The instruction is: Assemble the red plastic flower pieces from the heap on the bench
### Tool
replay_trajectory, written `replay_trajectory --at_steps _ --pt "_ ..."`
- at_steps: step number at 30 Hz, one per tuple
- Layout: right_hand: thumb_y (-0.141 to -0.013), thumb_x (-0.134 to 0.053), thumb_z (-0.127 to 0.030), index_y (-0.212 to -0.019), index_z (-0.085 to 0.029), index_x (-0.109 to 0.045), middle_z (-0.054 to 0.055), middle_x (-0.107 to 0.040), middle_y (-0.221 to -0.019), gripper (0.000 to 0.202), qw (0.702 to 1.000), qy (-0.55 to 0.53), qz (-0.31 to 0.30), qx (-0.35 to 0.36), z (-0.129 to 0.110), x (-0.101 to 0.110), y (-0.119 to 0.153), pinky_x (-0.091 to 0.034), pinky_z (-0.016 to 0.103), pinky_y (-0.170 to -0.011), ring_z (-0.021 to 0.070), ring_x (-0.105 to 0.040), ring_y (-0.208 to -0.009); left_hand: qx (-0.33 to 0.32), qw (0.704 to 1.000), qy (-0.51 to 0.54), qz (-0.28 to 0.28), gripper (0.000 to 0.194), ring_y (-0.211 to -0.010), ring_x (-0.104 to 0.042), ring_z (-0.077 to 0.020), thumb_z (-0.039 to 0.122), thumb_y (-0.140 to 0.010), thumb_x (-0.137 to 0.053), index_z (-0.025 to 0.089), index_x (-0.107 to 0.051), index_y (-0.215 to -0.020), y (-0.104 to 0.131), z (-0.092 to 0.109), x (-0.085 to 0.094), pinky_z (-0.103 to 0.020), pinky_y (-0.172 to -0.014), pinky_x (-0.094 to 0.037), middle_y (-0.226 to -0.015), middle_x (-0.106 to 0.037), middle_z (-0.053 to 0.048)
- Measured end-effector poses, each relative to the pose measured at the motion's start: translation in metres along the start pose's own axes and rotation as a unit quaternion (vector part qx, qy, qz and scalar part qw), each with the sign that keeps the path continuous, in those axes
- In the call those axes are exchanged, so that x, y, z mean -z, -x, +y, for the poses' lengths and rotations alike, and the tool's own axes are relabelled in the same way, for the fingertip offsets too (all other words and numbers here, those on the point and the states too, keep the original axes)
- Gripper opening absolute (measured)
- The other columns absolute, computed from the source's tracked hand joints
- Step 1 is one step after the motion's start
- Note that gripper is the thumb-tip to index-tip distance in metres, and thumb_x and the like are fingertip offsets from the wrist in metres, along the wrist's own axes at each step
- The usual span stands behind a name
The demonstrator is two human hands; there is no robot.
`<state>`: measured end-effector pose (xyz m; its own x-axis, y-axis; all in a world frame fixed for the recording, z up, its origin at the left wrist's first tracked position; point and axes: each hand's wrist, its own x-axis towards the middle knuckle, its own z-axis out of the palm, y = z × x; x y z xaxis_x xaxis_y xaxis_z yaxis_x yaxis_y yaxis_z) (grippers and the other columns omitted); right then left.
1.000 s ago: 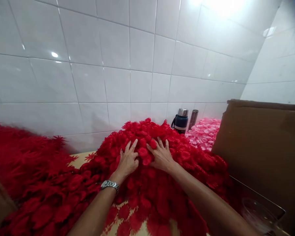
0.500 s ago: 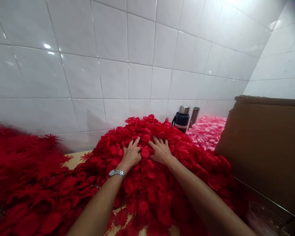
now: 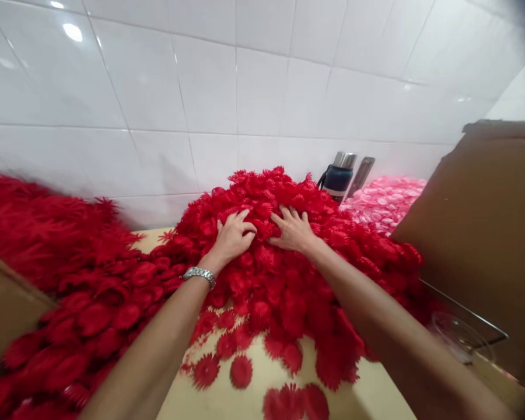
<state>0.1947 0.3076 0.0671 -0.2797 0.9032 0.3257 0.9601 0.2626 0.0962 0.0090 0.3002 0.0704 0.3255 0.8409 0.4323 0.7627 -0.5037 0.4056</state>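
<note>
A large heap of red flower-shaped pieces rises in the middle against the tiled wall. My left hand, with a metal-banded watch at the wrist, rests on the upper heap with its fingers spread. Just to its right, my right hand lies on the same heap, fingers also apart and tips among the pieces. A narrow gap of red pieces shows between the two hands. Several loose red pieces lie on the pale yellow tabletop below.
More red pieces spread over the left side. Behind the heap stand a dark blue flask and a slim metal bottle, beside pink pieces. Cardboard is at far right and lower left; a clear plastic container sits low right.
The view has tilted down, so the heap and flask appear higher and more tabletop shows. The cardboard at lower left has come into view. Both hands remain on the heap.
</note>
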Motion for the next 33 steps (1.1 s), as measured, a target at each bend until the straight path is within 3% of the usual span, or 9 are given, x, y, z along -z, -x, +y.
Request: replay_trajectory --at_steps 5,9,14,18,22,24,27,30,33 --pt "-0.071 -0.059 -0.057 -0.134 -0.025 -0.036 0.015 -0.028 -0.142 0.074 0.999 -0.007 -0.026 0.022 -0.005 0.026 0.011 -0.027 0.064 -0.094 0.0427 -0.026 -0.127 0.026 0.996 0.065 0.057 0.020 -0.126 -0.039 -0.0231 0.021 -0.074 -0.049 0.020 -0.069 -0.080 0.041 0.007 0.029 -0.049 -0.106 -0.021 -0.127 -0.057 -0.005" --pt "-0.069 -0.066 -0.050 -0.135 -0.025 -0.034 0.015 -0.028 -0.141 0.078 0.998 -0.011 -0.042 0.041 -0.008 0.052 0.023 -0.032 0.059 -0.094 0.0408 -0.028 -0.127 0.074 0.984 0.119 0.109 0.021 -0.103 -0.058 -0.0185 0.020 -0.073 -0.048 0.015 -0.067 -0.078 0.075 0.014 0.045 -0.032 -0.098 -0.038 -0.104 -0.068 -0.005" --pt "-0.085 -0.050 -0.031 -0.120 -0.015 -0.052 0.013 -0.052 -0.114 0.039 0.993 -0.038 0.016 0.109 -0.026 0.084 0.073 -0.045 0.041 -0.084 0.0267 -0.053 -0.102 0.156 0.961 0.187 0.129 0.020 -0.062 -0.060 -0.0138 0.021 -0.071 -0.050 0.013 -0.067 -0.077 0.112 0.036 0.059 -0.027 -0.066 -0.052 -0.066 -0.065 0.000" --pt "-0.087 -0.047 -0.031 -0.096 -0.023 -0.064 0.005 -0.060 -0.091 0.021 0.944 -0.174 -0.140 0.241 -0.049 0.086 0.159 -0.048 0.028 -0.066 0.0169 -0.059 -0.078 0.241 0.882 0.377 0.147 0.010 -0.050 -0.060 -0.0137 0.020 -0.067 -0.056 0.014 -0.062 -0.072 0.151 0.059 0.073 -0.030 -0.052 -0.054 -0.064 -0.064 0.000" --pt "-0.084 -0.049 -0.023 -0.073 -0.026 -0.061 0.003 -0.061 -0.078 0.017 0.908 -0.198 -0.255 0.266 -0.066 0.053 0.225 -0.044 0.027 -0.054 0.0144 -0.057 -0.060 0.313 0.823 0.443 0.172 0.011 -0.046 -0.060 -0.0142 0.020 -0.066 -0.060 0.016 -0.062 -0.075 0.203 0.070 0.077 -0.028 -0.046 -0.053 -0.059 -0.063 0.001" --pt "-0.084 -0.044 -0.019 -0.077 -0.025 -0.061 0.004 -0.060 -0.083 0.019 0.911 -0.197 -0.250 0.264 -0.071 0.034 0.226 -0.042 0.027 -0.053 0.0143 -0.057 -0.061 0.354 0.798 0.458 0.170 0.012 -0.047 -0.060 -0.0143 0.022 -0.064 -0.061 0.016 -0.062 -0.075 0.227 0.072 0.071 -0.027 -0.045 -0.052 -0.057 -0.062 0.000" --pt "-0.086 -0.040 -0.018 -0.100 -0.021 -0.060 0.007 -0.057 -0.090 0.025 0.930 -0.176 -0.211 0.244 -0.077 0.016 0.196 -0.042 0.027 -0.057 0.0169 -0.058 -0.073 0.407 0.765 0.477 0.148 0.013 -0.048 -0.059 -0.0151 0.023 -0.063 -0.063 0.015 -0.061 -0.073 0.257 0.073 0.059 -0.028 -0.046 -0.051 -0.056 -0.062 0.000" --pt "-0.088 -0.038 -0.019 -0.103 -0.020 -0.060 0.006 -0.057 -0.087 0.027 0.946 -0.172 -0.178 0.207 -0.086 0.018 0.163 -0.040 0.024 -0.058 0.0141 -0.057 -0.071 0.431 0.744 0.493 0.134 0.012 -0.050 -0.060 -0.0152 0.024 -0.065 -0.064 0.014 -0.062 -0.072 0.280 0.075 0.052 -0.027 -0.046 -0.051 -0.062 -0.064 -0.002" --pt "-0.090 -0.037 -0.021 -0.093 -0.019 -0.062 0.005 -0.057 -0.082 0.025 0.941 -0.195 -0.158 0.225 -0.107 0.030 0.160 -0.038 0.022 -0.057 0.0124 -0.055 -0.068 0.438 0.732 0.505 0.134 0.012 -0.052 -0.059 -0.0147 0.025 -0.069 -0.063 0.014 -0.063 -0.073 0.298 0.076 0.050 -0.026 -0.048 -0.050 -0.065 -0.064 -0.003"
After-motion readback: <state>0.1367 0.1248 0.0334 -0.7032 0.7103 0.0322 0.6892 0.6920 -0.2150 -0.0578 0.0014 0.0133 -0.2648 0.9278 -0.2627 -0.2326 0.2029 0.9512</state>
